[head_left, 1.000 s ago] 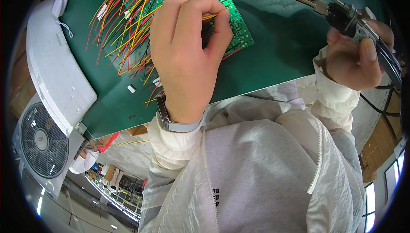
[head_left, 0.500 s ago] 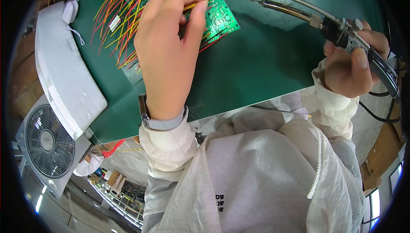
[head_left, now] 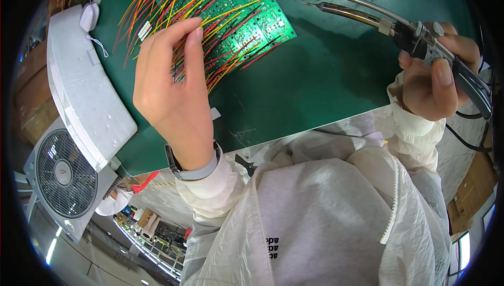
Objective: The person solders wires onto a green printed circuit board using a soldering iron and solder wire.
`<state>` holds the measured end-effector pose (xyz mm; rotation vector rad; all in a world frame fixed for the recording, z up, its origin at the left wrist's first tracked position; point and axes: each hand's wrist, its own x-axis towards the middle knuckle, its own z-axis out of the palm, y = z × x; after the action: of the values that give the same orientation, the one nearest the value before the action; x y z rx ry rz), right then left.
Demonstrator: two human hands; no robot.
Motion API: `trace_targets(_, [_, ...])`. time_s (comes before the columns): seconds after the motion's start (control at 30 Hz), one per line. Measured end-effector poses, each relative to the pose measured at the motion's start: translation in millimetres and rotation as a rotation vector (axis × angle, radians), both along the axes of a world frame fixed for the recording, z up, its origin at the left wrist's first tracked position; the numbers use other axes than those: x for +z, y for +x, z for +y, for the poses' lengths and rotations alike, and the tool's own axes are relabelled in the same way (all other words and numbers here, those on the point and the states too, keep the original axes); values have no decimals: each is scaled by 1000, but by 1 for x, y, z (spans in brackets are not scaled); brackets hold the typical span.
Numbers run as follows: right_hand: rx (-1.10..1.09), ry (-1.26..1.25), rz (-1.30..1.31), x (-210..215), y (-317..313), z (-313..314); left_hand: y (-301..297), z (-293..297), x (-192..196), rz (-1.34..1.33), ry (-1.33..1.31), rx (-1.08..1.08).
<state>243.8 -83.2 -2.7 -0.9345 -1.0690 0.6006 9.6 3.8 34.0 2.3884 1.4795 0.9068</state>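
Observation:
Green circuit boards [head_left: 265, 29] lie at the back of the table, crossed by many thin red and yellow wires [head_left: 231, 8]. My left hand [head_left: 170, 81] is over the wires at the near left side of the boards. Its thumb and index finger are pinched together. A yellow wire runs from the board toward these fingertips, but what lies between them is too small to make out. On the right, my right hand [head_left: 433, 84] grips a soldering iron [head_left: 362, 18] with a curved metal tube along its top. The iron's tip points left, above the table and apart from the boards.
The green table [head_left: 315, 76] has its near edge by my body. A white foam piece [head_left: 86, 86] runs along the left side, with a small pale device [head_left: 89, 17] on it. A grey fan [head_left: 65, 173] stands beyond. Black cables [head_left: 467, 139] hang at the right.
My left hand has drawn back left and toward me, from the yellow wire's end over the board to the wires at its near left. The soldering iron has barely moved.

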Motion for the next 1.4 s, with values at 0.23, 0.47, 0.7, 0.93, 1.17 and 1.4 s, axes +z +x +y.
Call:
trace_targets(0.23, [-34,-43,44,-1,-5,-1,-26,-7,-1,-19,-90,159])
trace_targets(0.47, [-29,-53,-16,1,1,-3,-62,-8,8,70,-82,252])
trace_targets(0.7, [39,-12,-85,-1,1,0,-11,-33,12,-316,-172,240])
trace_targets(0.93, [26,-16,-71,-2,-5,0,28,-26,-13,-201,-210,-91])
trace_targets(1.17, [72,-1,-71,-2,-1,0,27,-22,-23,-179,-169,-128])
trace_targets(1.4, [67,36,-99,-1,-2,1,26,-21,-29,-249,-175,-143])
